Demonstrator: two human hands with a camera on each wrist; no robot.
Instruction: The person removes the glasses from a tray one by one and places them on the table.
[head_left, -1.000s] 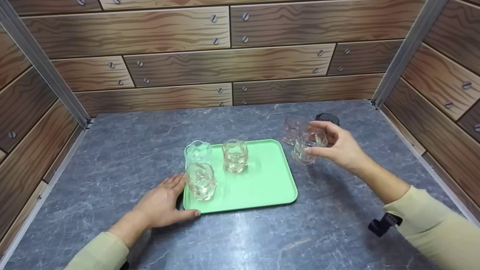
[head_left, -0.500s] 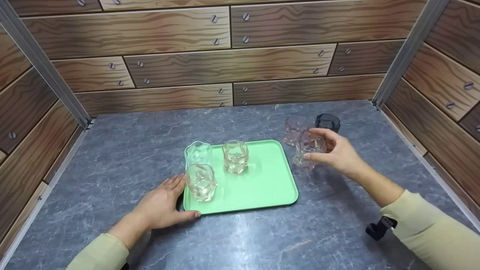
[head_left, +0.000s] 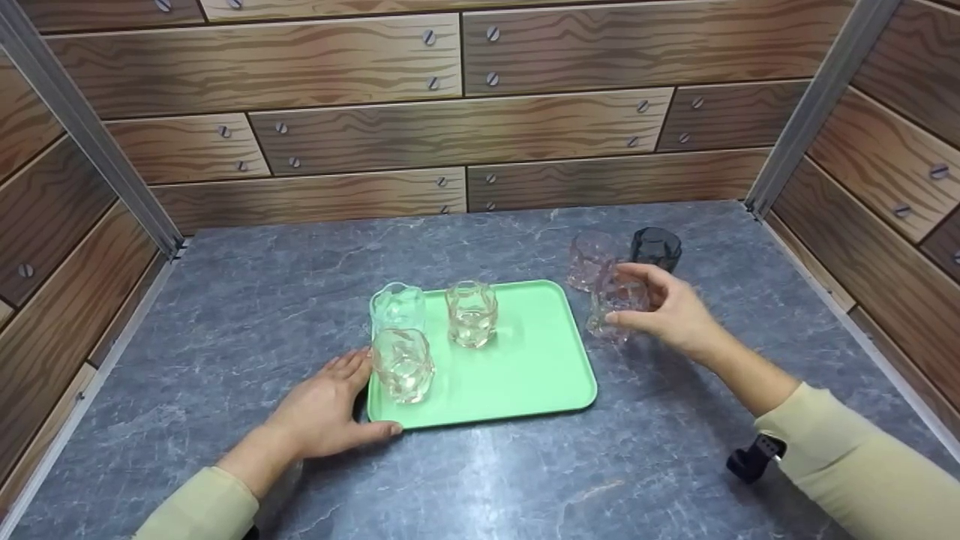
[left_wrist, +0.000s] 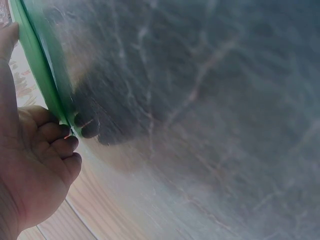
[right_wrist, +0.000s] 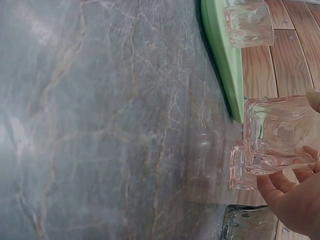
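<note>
My right hand (head_left: 675,311) grips a faceted, pink-tinted clear drinking glass (head_left: 615,298) just right of the green tray (head_left: 532,360). Fingers and thumb sit on opposite sides of this glass, as the right wrist view also shows (right_wrist: 280,132). At the tray's near left corner rests my left hand (head_left: 319,409), thumb along the front edge and fingers against the left edge. Three glasses stand on the tray: a pale blue one (head_left: 396,304), a clear one (head_left: 405,367) in front of it, and a faintly pink one (head_left: 472,315) farther right.
Behind the held glass stand another pinkish glass (head_left: 589,259) and a dark grey glass (head_left: 656,246), partly covered by my right hand. Wood-patterned panels (head_left: 360,135) enclose the grey marbled table (head_left: 480,487) at the back and sides.
My right hand has brought the held glass slightly nearer to me, uncovering more of the dark glass. The left hand and the tray stay in place.
</note>
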